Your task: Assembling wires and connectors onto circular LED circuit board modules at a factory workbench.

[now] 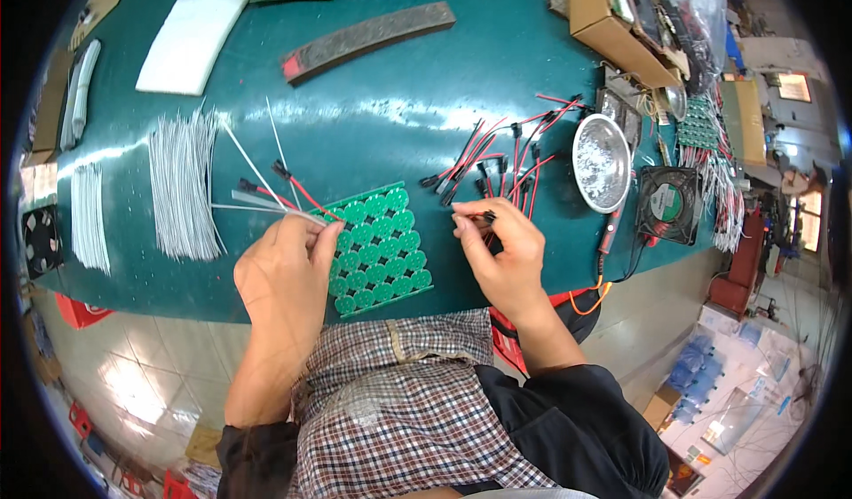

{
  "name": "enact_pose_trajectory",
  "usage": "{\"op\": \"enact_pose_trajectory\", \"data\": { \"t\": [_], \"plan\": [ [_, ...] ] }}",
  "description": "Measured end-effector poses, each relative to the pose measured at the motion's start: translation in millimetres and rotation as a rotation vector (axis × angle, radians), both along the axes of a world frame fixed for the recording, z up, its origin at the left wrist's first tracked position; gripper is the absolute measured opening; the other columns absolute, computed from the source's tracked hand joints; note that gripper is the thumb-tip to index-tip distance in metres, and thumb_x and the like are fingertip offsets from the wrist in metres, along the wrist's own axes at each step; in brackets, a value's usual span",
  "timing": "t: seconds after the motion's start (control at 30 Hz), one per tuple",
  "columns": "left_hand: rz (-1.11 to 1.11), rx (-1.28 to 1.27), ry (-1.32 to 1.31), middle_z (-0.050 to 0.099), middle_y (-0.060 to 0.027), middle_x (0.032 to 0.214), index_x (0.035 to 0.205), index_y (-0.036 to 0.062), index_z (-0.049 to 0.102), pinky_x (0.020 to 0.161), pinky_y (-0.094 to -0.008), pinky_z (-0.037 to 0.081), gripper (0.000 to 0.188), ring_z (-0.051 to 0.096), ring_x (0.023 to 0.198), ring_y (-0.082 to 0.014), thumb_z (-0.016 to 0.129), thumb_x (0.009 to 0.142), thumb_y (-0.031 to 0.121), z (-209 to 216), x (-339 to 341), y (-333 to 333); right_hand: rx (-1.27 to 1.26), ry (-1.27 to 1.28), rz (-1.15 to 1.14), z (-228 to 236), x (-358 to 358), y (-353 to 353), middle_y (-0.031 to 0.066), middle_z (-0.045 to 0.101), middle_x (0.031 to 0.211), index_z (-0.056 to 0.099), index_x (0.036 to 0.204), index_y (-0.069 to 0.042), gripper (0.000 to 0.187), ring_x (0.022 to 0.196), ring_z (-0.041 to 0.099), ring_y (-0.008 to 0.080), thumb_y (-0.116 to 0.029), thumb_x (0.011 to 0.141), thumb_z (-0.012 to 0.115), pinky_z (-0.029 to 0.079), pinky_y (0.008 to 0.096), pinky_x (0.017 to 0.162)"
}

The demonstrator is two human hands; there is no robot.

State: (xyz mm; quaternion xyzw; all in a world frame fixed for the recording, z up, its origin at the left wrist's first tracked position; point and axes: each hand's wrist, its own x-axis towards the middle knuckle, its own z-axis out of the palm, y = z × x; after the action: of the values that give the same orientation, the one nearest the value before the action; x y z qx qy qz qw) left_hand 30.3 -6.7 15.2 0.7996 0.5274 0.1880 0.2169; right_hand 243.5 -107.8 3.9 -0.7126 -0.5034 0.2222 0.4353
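My left hand [288, 255] is closed over the left edge of a green circuit board panel [388, 255] made of round boards. Pinched in it are several thin white wires and red-and-black connector leads [297, 190], fanning out toward the far left. Right of the panel, my right hand [508, 246] pinches a lead with a small black connector [489, 217] between thumb and fingers. Just beyond that hand lies a loose pile of red-and-black connector leads [503, 164]. The panel rests flat on the green table near its front edge.
Bundles of white wires [184, 188] lie at left, below a white foam sheet [193, 42]. A dark bar [368, 42] lies farther back. At right are a metal bowl [602, 164], a soldering iron [610, 231], a black fan [670, 204] and a cardboard box [612, 24].
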Motion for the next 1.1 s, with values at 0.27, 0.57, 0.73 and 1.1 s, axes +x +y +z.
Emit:
{"op": "enact_pose_trajectory", "data": {
  "t": [0.27, 0.57, 0.73, 1.1],
  "plan": [
    [0.006, 0.010, -0.015, 0.067, -0.0057, 0.069, 0.079, 0.0037, 0.061, 0.050, -0.0275, 0.048, 0.022, 0.061, 0.052, -0.0146, 0.083, 0.080, 0.011, 3, 1, -1, 0.086, -0.039, 0.020, -2, 1, 0, 0.0129, 0.066, 0.090, 0.068, 0.104, 0.003, 0.017, 0.069, 0.065, 0.0201, 0.007, 0.087, 0.067, 0.052, 0.0292, 0.060],
    [0.030, -0.052, -0.070, 0.068, -0.0058, 0.070, 0.080, 0.0034, 0.064, 0.051, -0.0272, 0.049, 0.018, 0.062, 0.054, -0.0139, 0.081, 0.081, 0.008, 8, 3, -1, 0.048, 0.049, 0.022, -8, 2, -2, 0.0119, 0.071, 0.093, 0.067, 0.104, 0.004, 0.018, 0.082, 0.074, 0.0184, 0.010, 0.087, 0.067, 0.060, 0.0273, 0.069],
    [0.049, -0.077, -0.138, 0.066, -0.0042, 0.069, 0.081, 0.0028, 0.065, 0.050, -0.0257, 0.048, 0.017, 0.062, 0.055, -0.0110, 0.082, 0.081, 0.008, 26, -10, 0, 0.012, 0.093, 0.041, -7, 8, 0, 0.0120, 0.071, 0.094, 0.068, 0.100, 0.004, 0.015, 0.082, 0.074, 0.0186, 0.010, 0.086, 0.067, 0.060, 0.0271, 0.069],
    [0.525, 0.443, 0.627, 0.069, -0.0112, 0.084, 0.098, 0.0052, 0.066, 0.069, -0.0389, 0.050, 0.023, 0.065, 0.074, -0.0286, 0.063, 0.098, 0.028, -11, -262, 123, 0.055, 0.273, -0.021, -7, -1, -6, 0.0134, 0.072, 0.095, 0.068, 0.097, 0.005, 0.011, 0.085, 0.074, 0.0183, 0.010, 0.087, 0.066, 0.061, 0.0272, 0.069]
  ]
}}
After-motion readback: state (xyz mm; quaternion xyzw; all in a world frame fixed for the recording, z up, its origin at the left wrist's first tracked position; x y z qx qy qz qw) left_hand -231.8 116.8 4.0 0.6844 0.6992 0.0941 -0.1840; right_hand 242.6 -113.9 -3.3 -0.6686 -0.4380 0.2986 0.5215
